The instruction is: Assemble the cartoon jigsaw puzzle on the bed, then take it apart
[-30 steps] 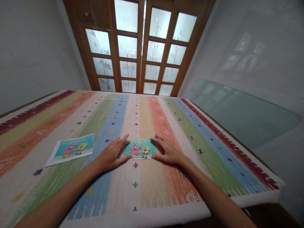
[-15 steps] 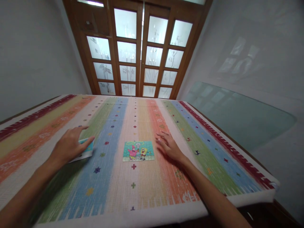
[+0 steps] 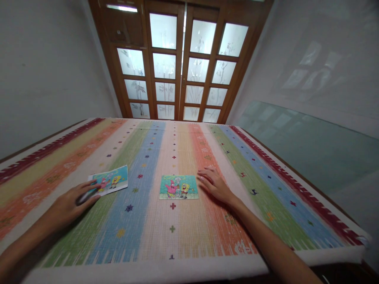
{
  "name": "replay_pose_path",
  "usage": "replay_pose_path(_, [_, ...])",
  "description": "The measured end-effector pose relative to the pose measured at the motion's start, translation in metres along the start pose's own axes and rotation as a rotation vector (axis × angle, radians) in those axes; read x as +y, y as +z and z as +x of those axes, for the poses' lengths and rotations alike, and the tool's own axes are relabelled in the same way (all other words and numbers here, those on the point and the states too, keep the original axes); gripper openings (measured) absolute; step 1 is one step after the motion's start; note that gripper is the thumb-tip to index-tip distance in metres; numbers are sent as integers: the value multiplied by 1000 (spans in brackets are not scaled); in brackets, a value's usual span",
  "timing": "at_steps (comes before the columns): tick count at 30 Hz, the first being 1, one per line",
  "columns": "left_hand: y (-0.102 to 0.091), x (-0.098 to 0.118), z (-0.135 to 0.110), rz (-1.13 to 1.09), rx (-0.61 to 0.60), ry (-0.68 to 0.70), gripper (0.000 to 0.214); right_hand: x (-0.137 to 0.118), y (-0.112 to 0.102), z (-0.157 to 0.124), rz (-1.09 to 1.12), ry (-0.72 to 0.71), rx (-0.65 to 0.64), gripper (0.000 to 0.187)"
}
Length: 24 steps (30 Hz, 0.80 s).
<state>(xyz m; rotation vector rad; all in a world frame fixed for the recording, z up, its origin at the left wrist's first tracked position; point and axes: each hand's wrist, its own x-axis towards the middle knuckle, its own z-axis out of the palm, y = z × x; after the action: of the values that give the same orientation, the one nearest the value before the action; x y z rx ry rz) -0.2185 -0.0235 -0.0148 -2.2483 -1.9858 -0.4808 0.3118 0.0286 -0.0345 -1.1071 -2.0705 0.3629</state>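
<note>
A small finished cartoon jigsaw puzzle [image 3: 179,187] lies flat near the middle of the striped tablecloth [image 3: 189,150]. My right hand [image 3: 215,185] rests just to its right, fingers stretched flat and open, touching or nearly touching the puzzle's right edge. A printed reference picture [image 3: 111,179] with the same cartoon lies to the left. My left hand [image 3: 74,203] lies on the near left corner of that picture, fingers curled around its edge; how firmly it grips I cannot tell.
The table's front edge [image 3: 154,272] runs close below my forearms. A large glass pane [image 3: 304,138] leans against the right wall. Wooden doors with frosted panes [image 3: 177,63] stand behind the table.
My left hand left the puzzle, went to the reference picture on the left and drew back toward me along it. My right hand lifted off the puzzle's edge and stays beside it.
</note>
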Motion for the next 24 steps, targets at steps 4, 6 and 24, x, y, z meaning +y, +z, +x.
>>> replay_pose_path(4, [11, 4, 21, -96, -87, 77, 83, -1, -1, 1, -11, -16, -13, 25])
replay_pose_path(6, [18, 11, 36, -94, -105, 137, 86, -3, -1, 1, -22, -17, -12, 25])
replay_pose_path(24, [64, 177, 136, -268, -227, 605, 51, -16, -2, -3, -258, -113, -196, 36])
